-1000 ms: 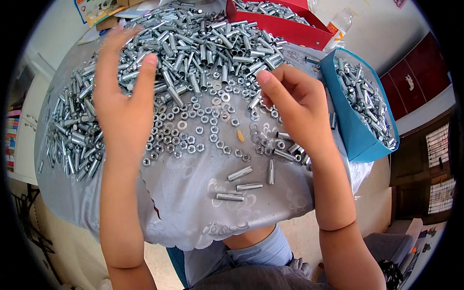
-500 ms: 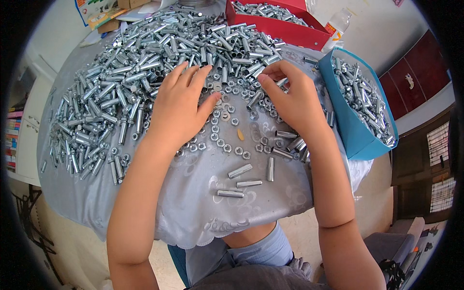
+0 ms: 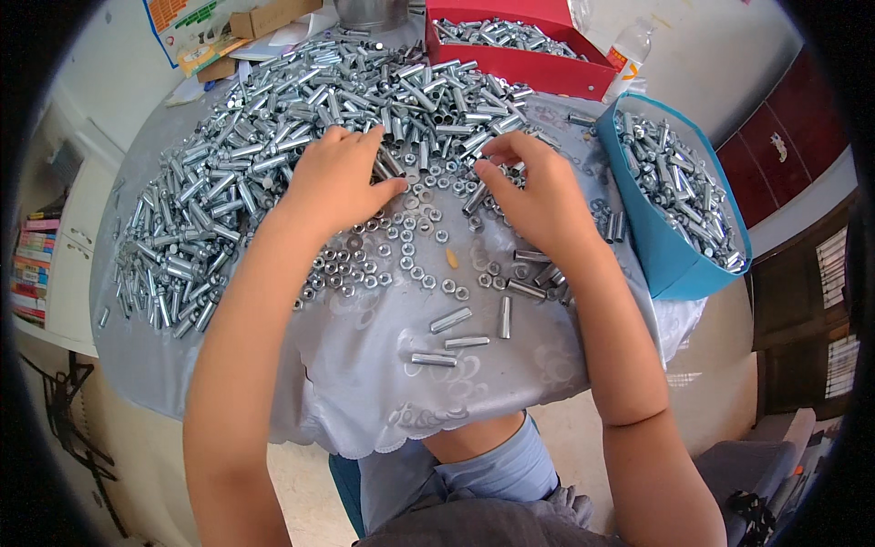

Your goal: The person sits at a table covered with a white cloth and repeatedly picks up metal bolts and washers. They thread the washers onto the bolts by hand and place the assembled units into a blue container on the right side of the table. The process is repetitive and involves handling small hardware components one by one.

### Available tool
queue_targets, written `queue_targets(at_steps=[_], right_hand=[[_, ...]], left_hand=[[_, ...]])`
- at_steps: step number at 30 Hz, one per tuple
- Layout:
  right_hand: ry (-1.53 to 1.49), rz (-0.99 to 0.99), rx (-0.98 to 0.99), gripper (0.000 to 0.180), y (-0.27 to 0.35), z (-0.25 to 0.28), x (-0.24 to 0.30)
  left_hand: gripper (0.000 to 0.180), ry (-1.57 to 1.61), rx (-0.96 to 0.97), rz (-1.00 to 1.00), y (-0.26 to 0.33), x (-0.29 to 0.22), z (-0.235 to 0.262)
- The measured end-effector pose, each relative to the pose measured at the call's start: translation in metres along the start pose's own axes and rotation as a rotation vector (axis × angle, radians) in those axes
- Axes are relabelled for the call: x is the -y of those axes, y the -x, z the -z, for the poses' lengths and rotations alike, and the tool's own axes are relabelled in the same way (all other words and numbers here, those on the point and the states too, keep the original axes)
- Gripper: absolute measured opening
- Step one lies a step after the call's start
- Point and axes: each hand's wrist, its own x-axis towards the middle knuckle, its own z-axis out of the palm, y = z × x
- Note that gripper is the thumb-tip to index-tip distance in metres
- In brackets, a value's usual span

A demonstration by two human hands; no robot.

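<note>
A big heap of shiny metal bolts and sleeves (image 3: 273,137) covers the far half of a round table with a grey cloth (image 3: 365,401). My left hand (image 3: 335,182) lies palm down on the heap's near edge, fingers spread, thumb pointing at loose nuts and washers (image 3: 401,260). My right hand (image 3: 540,196) rests beside it, fingers curled down into the bolts; whether it grips one is hidden. A few separate sleeves (image 3: 451,339) lie nearer to me on the cloth.
A blue box (image 3: 670,264) full of bolts stands at the right table edge. A red box (image 3: 529,68) with more bolts is at the back, with a plastic bottle (image 3: 629,56) next to it. Cardboard and papers (image 3: 260,23) lie at the back left.
My left hand has slid from the left part of the heap to its middle, close to my right hand. The right hand stayed in about the same place.
</note>
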Motion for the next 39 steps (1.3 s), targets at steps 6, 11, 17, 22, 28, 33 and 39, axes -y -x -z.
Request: queue_targets(at_steps=[6,11,17,22,28,33,39], right_hand=[[-0.048,0.017,0.030,0.016,0.001,-0.001,0.001],[-0.058,0.040,0.030,0.014,0.001,-0.002,-0.002],[-0.030,0.087,0.064,0.017,0.001,0.001,0.000],[-0.069,0.086,0.057,0.014,0.001,-0.001,-0.003],[-0.065,0.105,0.025,0.014,0.002,-0.001,-0.003],[-0.066,0.143,-0.013,0.014,0.001,-0.004,-0.006],[-0.106,0.139,0.032,0.014,0.001,-0.003,-0.004]], left_hand=[[0.065,-0.048,0.191,0.134,-0.018,-0.007,0.019],[0.053,-0.109,0.162,0.168,-0.027,-0.007,0.007],[0.038,-0.085,0.193,0.074,-0.035,0.005,0.010],[0.032,-0.176,0.117,-0.148,-0.035,0.016,0.003],[0.033,-0.158,0.114,-0.114,-0.029,0.009,0.003],[0.034,-0.147,0.108,-0.092,-0.029,0.012,-0.004],[0.036,0.169,0.155,-0.068,-0.019,0.013,0.017]])
